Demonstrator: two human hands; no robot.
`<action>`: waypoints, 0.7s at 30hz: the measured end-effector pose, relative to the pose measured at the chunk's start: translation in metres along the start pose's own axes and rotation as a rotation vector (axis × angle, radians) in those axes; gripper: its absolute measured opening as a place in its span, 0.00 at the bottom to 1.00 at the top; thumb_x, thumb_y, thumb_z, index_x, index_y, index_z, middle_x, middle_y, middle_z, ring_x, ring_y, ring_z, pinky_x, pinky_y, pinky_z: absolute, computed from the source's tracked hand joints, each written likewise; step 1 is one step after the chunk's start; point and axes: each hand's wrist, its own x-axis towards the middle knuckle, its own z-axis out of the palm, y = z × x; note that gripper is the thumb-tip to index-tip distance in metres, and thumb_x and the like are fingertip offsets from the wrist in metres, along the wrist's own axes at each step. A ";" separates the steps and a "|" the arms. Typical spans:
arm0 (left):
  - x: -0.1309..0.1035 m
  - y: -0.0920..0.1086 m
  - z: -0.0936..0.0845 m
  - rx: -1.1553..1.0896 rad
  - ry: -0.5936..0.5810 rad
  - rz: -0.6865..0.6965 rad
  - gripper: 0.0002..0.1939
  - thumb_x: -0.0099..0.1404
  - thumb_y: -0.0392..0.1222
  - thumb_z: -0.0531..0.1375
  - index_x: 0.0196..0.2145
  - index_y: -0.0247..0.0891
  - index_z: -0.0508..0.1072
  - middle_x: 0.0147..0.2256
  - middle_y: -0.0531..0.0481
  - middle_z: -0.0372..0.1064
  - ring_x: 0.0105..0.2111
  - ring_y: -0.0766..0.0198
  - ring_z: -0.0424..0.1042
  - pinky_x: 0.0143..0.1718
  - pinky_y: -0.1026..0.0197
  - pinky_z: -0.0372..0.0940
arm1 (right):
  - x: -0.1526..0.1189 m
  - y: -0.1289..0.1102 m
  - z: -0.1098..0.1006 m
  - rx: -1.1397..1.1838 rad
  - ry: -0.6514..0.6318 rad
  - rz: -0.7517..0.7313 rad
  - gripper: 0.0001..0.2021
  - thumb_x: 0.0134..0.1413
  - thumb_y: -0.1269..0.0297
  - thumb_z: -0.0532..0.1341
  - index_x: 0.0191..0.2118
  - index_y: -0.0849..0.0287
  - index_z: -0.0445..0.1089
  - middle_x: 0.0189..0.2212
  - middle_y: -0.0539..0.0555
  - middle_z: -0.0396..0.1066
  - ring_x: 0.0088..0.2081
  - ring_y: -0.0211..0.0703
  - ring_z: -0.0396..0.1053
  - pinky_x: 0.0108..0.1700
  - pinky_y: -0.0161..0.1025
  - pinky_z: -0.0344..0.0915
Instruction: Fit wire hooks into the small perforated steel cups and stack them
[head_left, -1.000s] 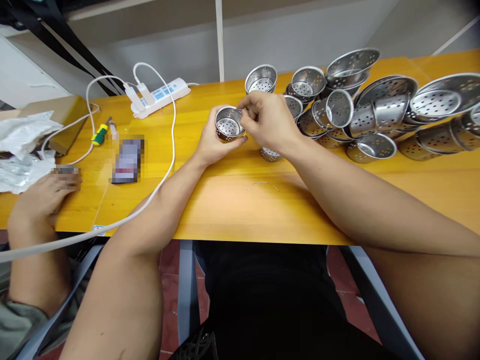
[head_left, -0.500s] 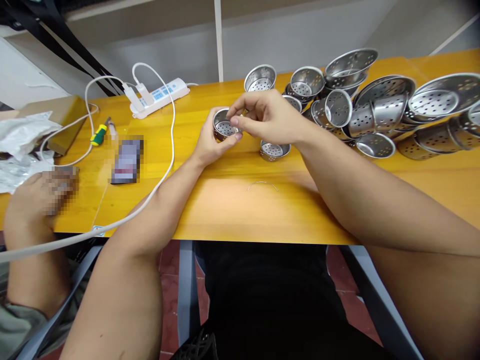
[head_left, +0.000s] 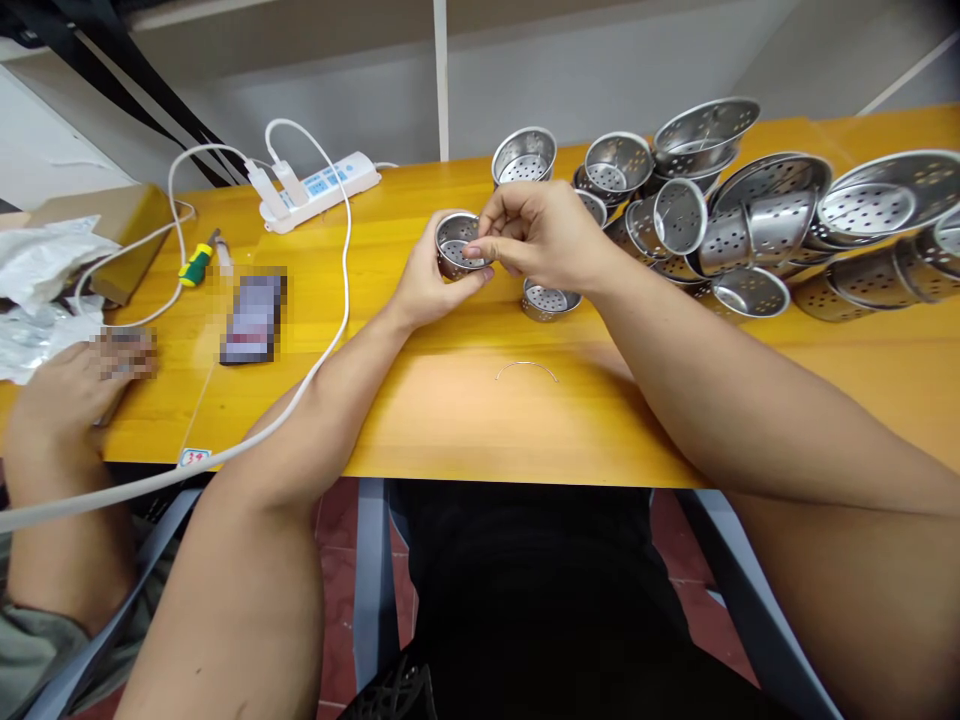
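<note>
My left hand [head_left: 429, 278] is wrapped round a small perforated metal cup [head_left: 453, 238], its open top facing up. At the cup's right rim, the thumb and fingers of my right hand [head_left: 536, 232] are pinched together; what they hold, if anything, is too small to make out. Just below my right hand stands another small perforated cup [head_left: 551, 302], and a larger one [head_left: 523, 158] is behind it. A thin curved wire [head_left: 526, 364] lies on the yellow table [head_left: 450, 420] nearer to me.
Several perforated metal cups and bowls [head_left: 784, 225] crowd the right side. A white cable runs over my left forearm from a power strip [head_left: 322, 190]. Further left are a phone [head_left: 253, 320], a green-yellow screwdriver [head_left: 196, 265], plastic bags [head_left: 49, 260] and another person's hand [head_left: 64, 390].
The held cup and my left hand have shifted slightly right. The fingers of my right hand have closed in more at the cup's rim.
</note>
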 end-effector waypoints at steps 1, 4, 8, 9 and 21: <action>0.000 0.000 0.000 0.000 -0.002 -0.003 0.38 0.76 0.72 0.70 0.68 0.46 0.64 0.59 0.44 0.77 0.60 0.50 0.84 0.67 0.42 0.80 | 0.000 0.000 -0.001 -0.007 -0.004 0.006 0.30 0.48 0.31 0.85 0.36 0.47 0.75 0.24 0.48 0.71 0.30 0.49 0.72 0.29 0.46 0.68; 0.001 -0.002 0.000 -0.002 0.000 -0.005 0.39 0.75 0.71 0.71 0.68 0.46 0.64 0.59 0.44 0.76 0.61 0.49 0.84 0.69 0.40 0.79 | 0.000 0.001 -0.001 -0.030 -0.019 0.010 0.30 0.48 0.30 0.85 0.36 0.47 0.75 0.23 0.48 0.71 0.32 0.48 0.71 0.31 0.46 0.70; 0.000 -0.006 0.001 -0.015 0.011 0.001 0.41 0.74 0.72 0.72 0.69 0.46 0.65 0.59 0.44 0.76 0.59 0.49 0.84 0.68 0.40 0.79 | 0.000 0.004 0.002 -0.041 -0.007 -0.005 0.31 0.48 0.28 0.84 0.36 0.47 0.76 0.24 0.48 0.72 0.32 0.48 0.71 0.31 0.46 0.71; -0.001 -0.008 0.001 -0.018 0.010 0.004 0.41 0.74 0.72 0.72 0.69 0.46 0.64 0.59 0.44 0.76 0.59 0.49 0.84 0.68 0.40 0.78 | -0.001 0.004 0.003 -0.042 0.001 -0.009 0.31 0.49 0.27 0.84 0.36 0.47 0.76 0.25 0.49 0.73 0.32 0.48 0.72 0.31 0.47 0.72; -0.003 -0.019 -0.001 0.052 0.074 -0.055 0.47 0.73 0.75 0.70 0.74 0.51 0.56 0.67 0.40 0.71 0.69 0.46 0.78 0.76 0.41 0.73 | -0.009 -0.019 -0.014 -0.359 0.022 -0.152 0.12 0.69 0.42 0.72 0.44 0.42 0.81 0.50 0.56 0.82 0.44 0.57 0.78 0.49 0.56 0.81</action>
